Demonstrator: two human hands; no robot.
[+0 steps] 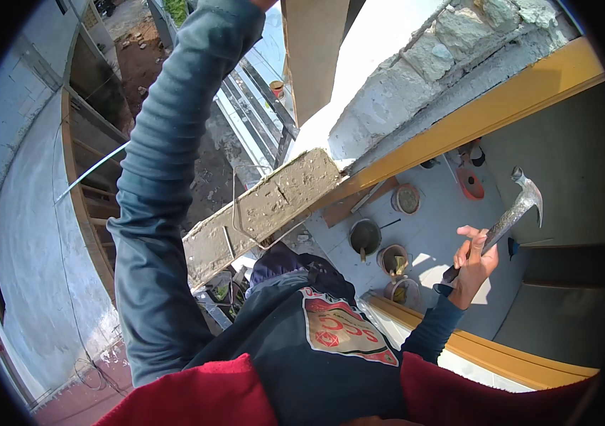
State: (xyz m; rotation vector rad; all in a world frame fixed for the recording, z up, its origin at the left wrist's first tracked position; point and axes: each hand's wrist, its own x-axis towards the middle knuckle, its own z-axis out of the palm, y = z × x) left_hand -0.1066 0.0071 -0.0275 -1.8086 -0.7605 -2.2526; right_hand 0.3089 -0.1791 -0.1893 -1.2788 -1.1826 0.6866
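Note:
Out to the right, my right hand (474, 267) is closed round the dark handle of a claw hammer (522, 202), its metal head pointing up and away. A couple of its fingers are lifted off the handle. My left arm reaches up past the top edge. Only a sliver of my left hand (264, 3) shows there, and its fingers are out of sight. Nearest that arm is a brown board (313, 57) standing upright. Between my arms lies a rough concrete ledge (267, 209) with bent steel rods (236, 206) sticking out of it.
Broken masonry (444, 53) runs above a yellow frame beam (459, 113) at the upper right. Far below on the floor stand several buckets (365, 238) and an orange basin (470, 183). Metal rails (249, 106) lie beyond the ledge. A grey plastered wall (40, 213) curves along the left.

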